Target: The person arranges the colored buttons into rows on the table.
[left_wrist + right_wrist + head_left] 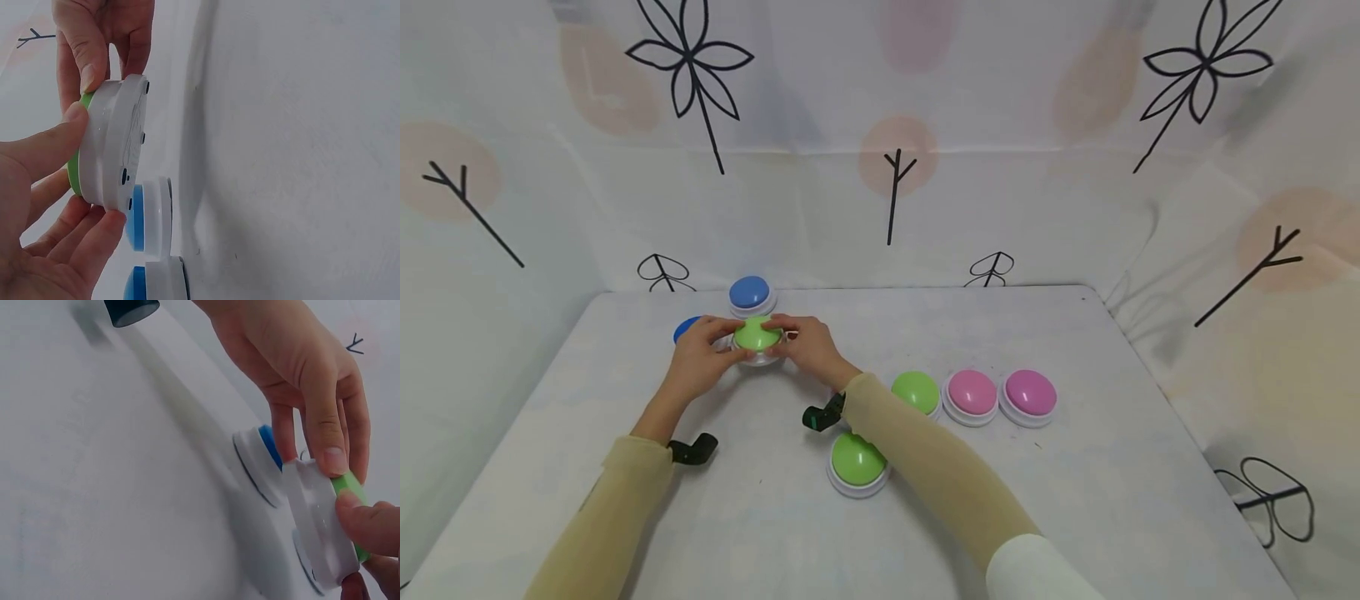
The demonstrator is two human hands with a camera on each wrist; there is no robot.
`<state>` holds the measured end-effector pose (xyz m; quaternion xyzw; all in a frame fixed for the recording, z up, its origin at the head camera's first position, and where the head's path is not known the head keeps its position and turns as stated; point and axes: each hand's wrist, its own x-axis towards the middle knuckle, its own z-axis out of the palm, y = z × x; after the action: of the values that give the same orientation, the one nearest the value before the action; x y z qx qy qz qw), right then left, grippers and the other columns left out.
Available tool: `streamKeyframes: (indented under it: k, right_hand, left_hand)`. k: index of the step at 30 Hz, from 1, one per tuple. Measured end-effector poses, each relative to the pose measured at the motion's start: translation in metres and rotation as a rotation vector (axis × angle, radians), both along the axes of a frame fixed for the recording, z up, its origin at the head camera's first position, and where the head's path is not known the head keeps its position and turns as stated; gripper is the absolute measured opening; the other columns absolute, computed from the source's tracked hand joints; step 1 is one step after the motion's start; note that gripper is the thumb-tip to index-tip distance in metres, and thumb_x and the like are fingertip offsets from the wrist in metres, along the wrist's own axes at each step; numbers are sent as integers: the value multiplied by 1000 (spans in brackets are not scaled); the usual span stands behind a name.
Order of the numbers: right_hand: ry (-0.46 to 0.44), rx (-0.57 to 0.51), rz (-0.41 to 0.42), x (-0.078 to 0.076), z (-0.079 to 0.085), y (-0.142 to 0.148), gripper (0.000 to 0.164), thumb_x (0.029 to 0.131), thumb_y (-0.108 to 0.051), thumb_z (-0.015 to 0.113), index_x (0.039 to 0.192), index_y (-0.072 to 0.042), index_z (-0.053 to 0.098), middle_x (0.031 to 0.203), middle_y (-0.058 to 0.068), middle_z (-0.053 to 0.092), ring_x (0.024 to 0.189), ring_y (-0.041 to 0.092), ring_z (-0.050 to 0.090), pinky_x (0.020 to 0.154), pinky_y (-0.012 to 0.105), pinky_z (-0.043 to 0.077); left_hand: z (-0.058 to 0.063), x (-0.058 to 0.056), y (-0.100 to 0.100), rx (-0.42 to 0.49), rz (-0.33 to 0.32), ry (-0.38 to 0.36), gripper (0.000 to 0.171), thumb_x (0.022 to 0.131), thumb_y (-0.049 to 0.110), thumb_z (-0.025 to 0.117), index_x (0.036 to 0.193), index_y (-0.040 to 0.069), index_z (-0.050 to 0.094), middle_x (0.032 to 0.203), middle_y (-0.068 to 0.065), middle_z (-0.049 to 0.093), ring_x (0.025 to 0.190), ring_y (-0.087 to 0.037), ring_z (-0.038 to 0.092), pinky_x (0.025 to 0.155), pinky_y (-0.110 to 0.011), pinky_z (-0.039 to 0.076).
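A round push button with a green dome and white base point(757, 335) is off the table, between both hands. My left hand point(698, 362) pinches its left side, thumb near the dome and fingers at the base, as the left wrist view shows. From the opposite side my right hand point(811, 347) grips the same button by its edge. The button's white side and flat underside point(132, 144) face the table in the left wrist view. Just behind it stands a blue button point(749, 292). A second blue button point(686, 327) is partly hidden by my left hand.
Right of my hands, a green button point(915, 392), a pink button point(972, 392) and a magenta button point(1031, 393) stand in a row. Nearer, another green button point(857, 460) sits partly under my right sleeve. A patterned cloth backdrop point(820, 208) rises behind the white table point(760, 533).
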<state>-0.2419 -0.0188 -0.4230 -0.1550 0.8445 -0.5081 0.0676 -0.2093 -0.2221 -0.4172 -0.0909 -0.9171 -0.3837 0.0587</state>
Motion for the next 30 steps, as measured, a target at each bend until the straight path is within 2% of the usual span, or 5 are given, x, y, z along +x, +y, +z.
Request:
streamKeyframes:
  k: [7,12,18,30]
  right_hand:
    - [23,53,-15,4,9,4,43,82,-19,83,124,-21,72,141,-9,57,131,15,51,102,26,44]
    - [27,8,-19,7,14,8,43,82,-18,83,123,-20,73,141,-9,57,133,14,48,102,28,47]
    - [11,-57,-9,12,18,16,42,83,-16,83,123,-18,73,141,-9,57,134,13,47,99,24,48]
    - [15,-87,-16,21,23,35,42,83,-16,82,124,-17,72,142,-9,56,133,13,49,98,23,48]
  left_hand:
    - [4,2,4,19,9,38,51,85,22,81,129,1,64,123,-15,57,117,-35,52,97,-56,48]
    - [8,4,9,44,6,62,51,85,22,82,129,2,64,122,-14,57,116,-33,52,94,-54,51]
    - [13,7,16,63,5,56,52,85,25,81,131,5,64,123,-13,55,117,-34,52,91,-49,54]
    - [18,13,33,109,-34,79,49,84,22,83,127,3,66,120,-14,56,115,-37,54,89,-47,55]
